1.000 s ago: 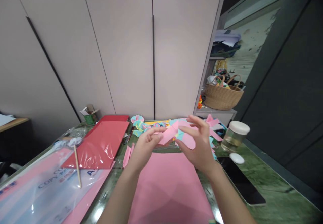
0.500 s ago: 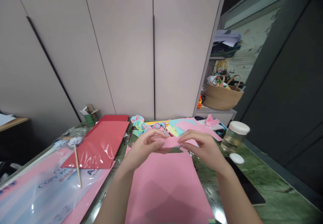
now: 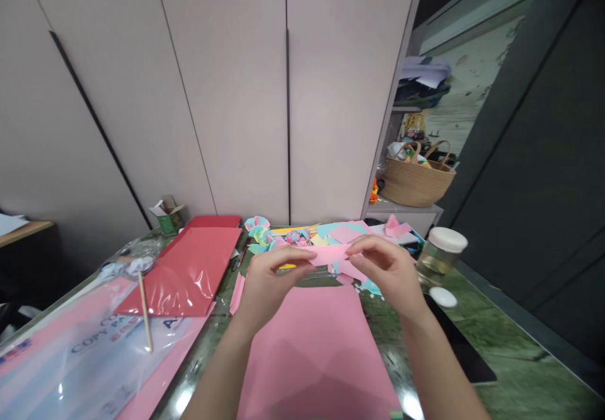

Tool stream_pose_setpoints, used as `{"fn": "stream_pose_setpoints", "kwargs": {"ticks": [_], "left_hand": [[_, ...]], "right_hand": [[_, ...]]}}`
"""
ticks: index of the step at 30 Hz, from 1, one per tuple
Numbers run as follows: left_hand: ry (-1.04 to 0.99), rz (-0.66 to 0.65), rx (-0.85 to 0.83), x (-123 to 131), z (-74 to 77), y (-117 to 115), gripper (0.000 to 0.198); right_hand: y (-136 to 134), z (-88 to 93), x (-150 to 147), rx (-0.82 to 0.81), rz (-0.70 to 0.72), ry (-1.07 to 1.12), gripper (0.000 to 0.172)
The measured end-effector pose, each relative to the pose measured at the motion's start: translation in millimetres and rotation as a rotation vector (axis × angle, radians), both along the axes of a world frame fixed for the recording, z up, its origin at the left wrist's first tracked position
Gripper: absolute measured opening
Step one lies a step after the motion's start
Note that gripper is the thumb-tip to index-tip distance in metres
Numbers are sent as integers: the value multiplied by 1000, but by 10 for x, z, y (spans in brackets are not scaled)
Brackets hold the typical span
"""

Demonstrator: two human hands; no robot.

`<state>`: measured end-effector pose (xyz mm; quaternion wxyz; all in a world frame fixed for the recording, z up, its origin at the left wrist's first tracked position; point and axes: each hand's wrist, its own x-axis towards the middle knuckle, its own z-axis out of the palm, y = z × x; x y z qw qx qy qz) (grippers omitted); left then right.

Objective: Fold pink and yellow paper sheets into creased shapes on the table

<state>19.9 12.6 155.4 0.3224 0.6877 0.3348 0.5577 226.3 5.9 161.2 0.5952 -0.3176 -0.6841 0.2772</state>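
Note:
A small folded pink paper piece is held up in front of me between both hands. My left hand pinches its left end with thumb and fingers closed. My right hand pinches its right end the same way. Below them a large pink paper sheet lies flat on the green table. Behind the hands lies a heap of pink, blue and yellow paper scraps and folded paper flowers.
A red paper pack in plastic and a clear-wrapped copy paper pack with a wooden stick lie at left. At right stand a glass jar, its small white lid and a black phone. A woven basket sits on a shelf behind.
The hands dropped with the pink piece, folding it flatter into a narrow strip, then rose slightly. The right hand's fingers went from spread to pinched.

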Motion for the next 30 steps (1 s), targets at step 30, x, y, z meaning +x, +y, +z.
{"fn": "stream_pose_setpoints", "kwargs": {"ticks": [30], "left_hand": [[-389,179,-89,294,-88,-80,17]], "right_hand": [[1,-134,-374,-74,-143,399,15]]}}
